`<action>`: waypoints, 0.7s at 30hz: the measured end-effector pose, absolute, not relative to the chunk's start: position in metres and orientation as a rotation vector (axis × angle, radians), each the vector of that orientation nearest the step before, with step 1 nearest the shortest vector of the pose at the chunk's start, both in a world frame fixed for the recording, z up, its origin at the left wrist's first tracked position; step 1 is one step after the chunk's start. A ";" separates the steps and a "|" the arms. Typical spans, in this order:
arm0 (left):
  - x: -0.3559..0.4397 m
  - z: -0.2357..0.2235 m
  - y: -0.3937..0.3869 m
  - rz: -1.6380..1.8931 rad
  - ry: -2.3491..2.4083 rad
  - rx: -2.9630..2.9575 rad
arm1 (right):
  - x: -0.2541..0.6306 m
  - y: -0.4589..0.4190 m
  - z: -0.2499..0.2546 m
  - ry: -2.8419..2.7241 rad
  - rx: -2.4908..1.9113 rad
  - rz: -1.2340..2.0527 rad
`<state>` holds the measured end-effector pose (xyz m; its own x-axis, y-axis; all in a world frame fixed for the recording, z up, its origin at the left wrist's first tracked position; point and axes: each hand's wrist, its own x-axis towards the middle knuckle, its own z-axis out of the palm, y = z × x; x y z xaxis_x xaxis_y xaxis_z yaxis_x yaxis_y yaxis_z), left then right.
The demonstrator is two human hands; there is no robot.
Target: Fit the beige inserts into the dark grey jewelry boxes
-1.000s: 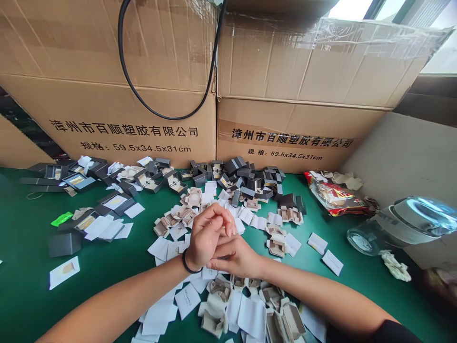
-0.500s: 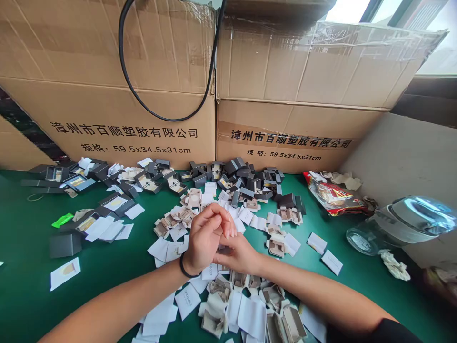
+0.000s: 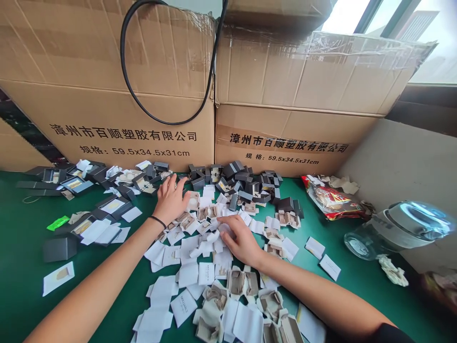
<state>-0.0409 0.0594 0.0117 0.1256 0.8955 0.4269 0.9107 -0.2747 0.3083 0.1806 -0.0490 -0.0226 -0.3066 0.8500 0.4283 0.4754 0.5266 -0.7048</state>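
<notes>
My left hand (image 3: 171, 200) reaches to the far side of the pile, fingers spread over a small black box that it mostly hides. Whether the fingertips touch that box cannot be made out. Next to it lie a beige cardboard insert (image 3: 193, 201) and a row of small black boxes (image 3: 243, 176). Lower and to the right, my right hand (image 3: 243, 240) rests low over the white folded papers (image 3: 189, 245), thumb and fingers apart. Nothing shows in its grasp; the curled fingertips are partly hidden. Nearer me lie a printed white card (image 3: 183, 307) and an opened cardboard insert (image 3: 243, 282).
Large cardboard cartons (image 3: 107, 119) wall off the back, with a black cable (image 3: 167, 123) hanging before them. On the right of the green table (image 3: 342, 314) are a red food packet (image 3: 330, 197), a clear bottle (image 3: 396, 228) and a crumpled tissue (image 3: 392, 270). More black boxes (image 3: 60, 248) lie left.
My hands were together over the middle of the pile and have parted. The left went away from me and left to a black box; the right moved slightly right, down toward the papers.
</notes>
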 end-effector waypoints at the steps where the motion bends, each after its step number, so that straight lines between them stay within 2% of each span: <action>1: -0.045 0.004 0.063 -0.738 -1.913 -2.331 | 0.182 -0.047 -0.025 -1.976 -1.088 0.550; 5: -0.053 -0.013 0.068 -0.517 -1.979 -2.498 | 0.184 -0.046 -0.033 -2.155 -1.052 0.420; 9: -0.057 -0.013 0.071 -0.551 -1.930 -2.547 | 0.184 -0.048 -0.034 -2.249 -1.050 0.323; 18: -0.069 0.004 0.078 -0.578 -2.045 -2.558 | 0.186 -0.047 -0.032 -2.274 -1.030 0.319; 21: -0.065 0.012 0.073 -0.710 -2.045 -2.482 | 0.186 -0.047 -0.033 -2.262 -1.023 0.335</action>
